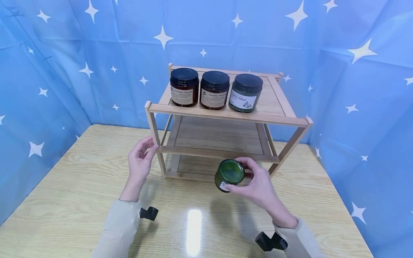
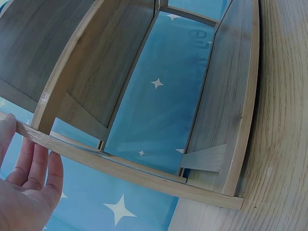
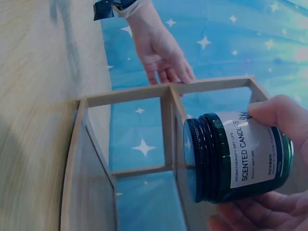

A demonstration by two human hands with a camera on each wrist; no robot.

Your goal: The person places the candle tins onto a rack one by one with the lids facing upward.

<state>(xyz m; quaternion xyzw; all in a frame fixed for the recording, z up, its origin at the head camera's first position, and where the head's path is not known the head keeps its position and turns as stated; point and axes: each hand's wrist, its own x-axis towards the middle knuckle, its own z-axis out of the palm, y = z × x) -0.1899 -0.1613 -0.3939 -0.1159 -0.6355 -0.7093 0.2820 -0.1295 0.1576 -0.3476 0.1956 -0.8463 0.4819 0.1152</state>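
My right hand (image 1: 256, 184) grips a green glass scented candle jar (image 1: 231, 171) in front of the wooden rack's lower shelves. The jar is turned over, its glass base facing up in the head view. In the right wrist view its black lid (image 3: 195, 161) and white label (image 3: 250, 149) show, with the thumb near the label's edge. At the left, my left hand (image 1: 139, 159) holds the front upright of the wooden shelf rack (image 1: 219, 153), thumb on one side and fingers on the other, as the left wrist view shows.
On the rack's top shelf stand two brown candle jars (image 1: 182, 95) (image 1: 213, 97) and a dark green candle jar (image 1: 242, 100), all with black lids. The rack stands on a light wooden table (image 1: 80, 186). Blue star-patterned cloth (image 1: 206, 28) surrounds the back and sides.
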